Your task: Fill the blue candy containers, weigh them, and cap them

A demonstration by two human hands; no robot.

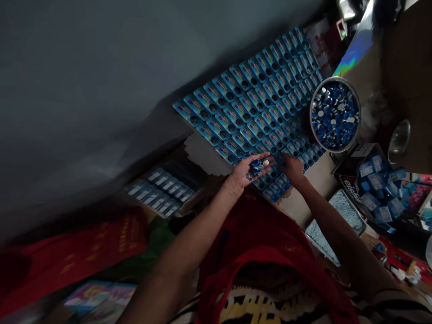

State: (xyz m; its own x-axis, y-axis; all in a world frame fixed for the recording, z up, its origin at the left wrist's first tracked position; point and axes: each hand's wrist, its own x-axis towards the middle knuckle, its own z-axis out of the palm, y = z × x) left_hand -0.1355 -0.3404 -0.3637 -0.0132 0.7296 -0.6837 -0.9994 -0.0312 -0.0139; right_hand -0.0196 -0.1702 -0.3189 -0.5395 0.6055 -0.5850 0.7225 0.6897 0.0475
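My left hand (248, 170) is turned palm up, cupping several small round blue-and-white caps (256, 167) in the palm and fingers. Just to its right, my right hand (293, 168) reaches down over the near rows of blue cards, its fingers drawn together. Whatever is between those fingertips is too dark to make out. Beneath both hands, blue printed cards (256, 128) lie in close rows, many with a dark round spot at one end. A round metal bowl (311, 118), full of the same kind of caps, stands at the right of the rows.
A wall (101, 67) runs along the left and far side. Right of me are a dark carton (349, 185) holding blue packets, a tray of pale blue bits (326, 225) and another metal bowl (399, 141). More packaged pieces (162, 191) lie at lower left.
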